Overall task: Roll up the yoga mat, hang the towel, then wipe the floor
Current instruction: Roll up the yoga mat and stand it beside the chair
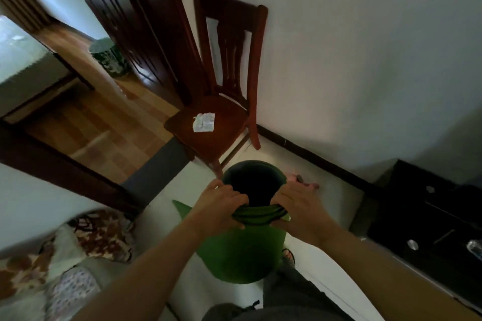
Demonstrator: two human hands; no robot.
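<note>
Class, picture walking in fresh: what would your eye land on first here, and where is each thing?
The green yoga mat, rolled into a tube, is held upright low in the middle, with the left hand and right hand gripping its top rim. Behind it a dark wooden chair stands against the wall, a crumpled white paper on its seat.

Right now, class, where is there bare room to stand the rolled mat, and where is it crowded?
Bare: the pale floor between the chair and the dark cabinet, along the wall. Crowded: the left side, where patterned bedding lies near the mat; a paper sits on the chair seat.
</note>
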